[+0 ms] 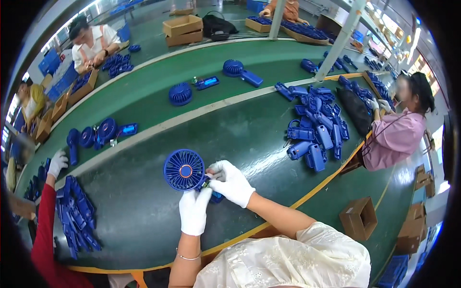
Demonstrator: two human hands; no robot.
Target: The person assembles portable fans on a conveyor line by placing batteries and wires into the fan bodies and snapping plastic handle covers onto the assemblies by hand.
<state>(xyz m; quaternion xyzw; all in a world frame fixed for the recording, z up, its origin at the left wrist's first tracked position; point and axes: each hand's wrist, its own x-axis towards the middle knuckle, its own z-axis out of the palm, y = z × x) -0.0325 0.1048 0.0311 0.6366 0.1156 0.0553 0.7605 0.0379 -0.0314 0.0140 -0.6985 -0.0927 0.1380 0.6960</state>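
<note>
A blue handheld fan with a round grille and an orange centre ring is held just above the green table. My left hand, in a white glove, pinches it from below at the neck. My right hand, also gloved, comes in from the right, its fingers closed at the neck beside a small green circuit board. What those fingertips grip is hidden. Under the hands shows part of a blue handle casing.
Blue casings lie heaped at right and left. Fans and parts sit on the green belt beyond a pale strip. A red-sleeved co-worker's gloved hand reaches in at left; a pink-shirted person works at right.
</note>
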